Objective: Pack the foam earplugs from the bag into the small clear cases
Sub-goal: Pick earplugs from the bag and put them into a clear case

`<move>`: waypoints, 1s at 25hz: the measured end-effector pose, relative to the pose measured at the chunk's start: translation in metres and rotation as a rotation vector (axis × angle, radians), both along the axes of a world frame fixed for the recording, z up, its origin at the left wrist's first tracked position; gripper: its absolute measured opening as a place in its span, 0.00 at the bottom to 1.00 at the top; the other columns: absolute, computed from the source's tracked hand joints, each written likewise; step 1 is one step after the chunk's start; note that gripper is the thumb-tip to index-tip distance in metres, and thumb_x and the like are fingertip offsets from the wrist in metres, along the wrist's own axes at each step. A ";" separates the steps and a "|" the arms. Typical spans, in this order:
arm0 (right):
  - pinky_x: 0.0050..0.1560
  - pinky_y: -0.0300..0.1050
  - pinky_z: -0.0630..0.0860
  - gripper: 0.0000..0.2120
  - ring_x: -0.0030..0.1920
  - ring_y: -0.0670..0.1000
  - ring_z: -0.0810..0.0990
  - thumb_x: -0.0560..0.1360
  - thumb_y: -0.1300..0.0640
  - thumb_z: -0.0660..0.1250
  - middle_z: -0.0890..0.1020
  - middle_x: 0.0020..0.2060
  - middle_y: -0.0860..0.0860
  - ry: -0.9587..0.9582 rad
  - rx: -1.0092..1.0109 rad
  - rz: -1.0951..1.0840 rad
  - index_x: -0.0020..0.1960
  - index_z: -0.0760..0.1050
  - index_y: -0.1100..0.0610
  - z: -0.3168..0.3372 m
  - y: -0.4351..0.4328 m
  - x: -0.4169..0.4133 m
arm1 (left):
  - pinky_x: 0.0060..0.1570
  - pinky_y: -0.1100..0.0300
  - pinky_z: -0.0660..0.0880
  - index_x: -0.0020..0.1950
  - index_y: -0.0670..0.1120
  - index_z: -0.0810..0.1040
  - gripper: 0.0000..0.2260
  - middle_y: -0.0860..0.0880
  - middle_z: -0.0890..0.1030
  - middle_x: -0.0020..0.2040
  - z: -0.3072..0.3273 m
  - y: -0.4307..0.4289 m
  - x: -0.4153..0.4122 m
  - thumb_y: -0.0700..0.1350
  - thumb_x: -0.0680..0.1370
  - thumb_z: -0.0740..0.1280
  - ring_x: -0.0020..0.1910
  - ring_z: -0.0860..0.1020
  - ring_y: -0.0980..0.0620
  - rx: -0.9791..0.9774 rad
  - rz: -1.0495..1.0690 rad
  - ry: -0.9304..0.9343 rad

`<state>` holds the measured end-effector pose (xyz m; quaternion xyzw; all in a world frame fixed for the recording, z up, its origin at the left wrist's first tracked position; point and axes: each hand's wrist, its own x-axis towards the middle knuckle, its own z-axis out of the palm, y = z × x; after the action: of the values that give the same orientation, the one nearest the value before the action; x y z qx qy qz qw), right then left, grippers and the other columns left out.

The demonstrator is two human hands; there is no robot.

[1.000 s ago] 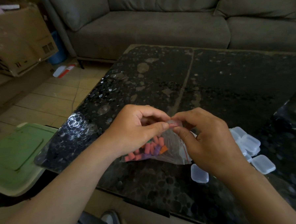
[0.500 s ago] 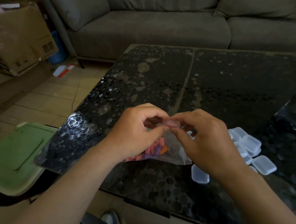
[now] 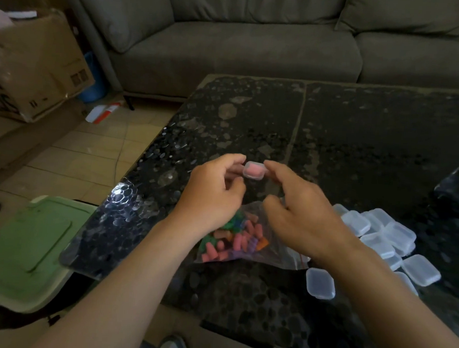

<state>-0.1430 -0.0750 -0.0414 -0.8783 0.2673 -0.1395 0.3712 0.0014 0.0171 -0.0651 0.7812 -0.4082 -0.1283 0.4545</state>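
1. The left hand (image 3: 211, 191) and right hand (image 3: 300, 217) pinch one small clear case (image 3: 254, 170) between their fingertips at frame centre, raised above the table (image 3: 357, 143). The case holds pink foam; whether its lid is latched cannot be told.
2. Handling: the case appears light, rigid and smooth, so it is likely slippery. Grip it at opposite side edges.
3. The bag (image 3: 246, 238) of foam earplugs (image 3: 235, 240) lies below the hands, lower centre. The earplugs look soft and compressible; the thin film bag probably shifts easily.
4. Empty cases (image 3: 384, 235) are piled at lower right, one loose case (image 3: 320, 283) beside the bag.
5. Obstructions: none between hands and pile. A sofa (image 3: 256, 42) spans the top.
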 end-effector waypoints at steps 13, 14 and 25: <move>0.71 0.62 0.64 0.17 0.60 0.54 0.75 0.80 0.54 0.56 0.74 0.52 0.50 0.381 0.072 0.032 0.68 0.63 0.52 -0.006 -0.021 0.059 | 0.56 0.46 0.77 0.66 0.56 0.66 0.17 0.50 0.78 0.59 -0.015 -0.020 0.022 0.44 0.79 0.59 0.55 0.77 0.50 0.436 -0.053 -0.003; 0.71 0.62 0.64 0.16 0.60 0.54 0.76 0.80 0.53 0.56 0.75 0.52 0.51 0.386 0.073 0.028 0.67 0.63 0.52 -0.007 -0.021 0.060 | 0.57 0.45 0.76 0.66 0.56 0.65 0.17 0.50 0.78 0.59 -0.015 -0.021 0.022 0.44 0.79 0.59 0.57 0.77 0.49 0.449 -0.056 -0.009; 0.71 0.63 0.62 0.15 0.61 0.54 0.74 0.80 0.54 0.56 0.76 0.54 0.51 0.385 0.012 0.045 0.66 0.64 0.54 -0.009 -0.020 0.061 | 0.57 0.51 0.75 0.70 0.55 0.64 0.19 0.50 0.76 0.64 -0.015 -0.019 0.025 0.43 0.80 0.60 0.58 0.76 0.51 0.448 -0.054 -0.003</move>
<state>-0.0817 -0.0952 -0.0502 -0.8922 0.3146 0.0411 0.3214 0.0269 -0.0022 -0.0801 0.8517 -0.3909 -0.2265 0.2656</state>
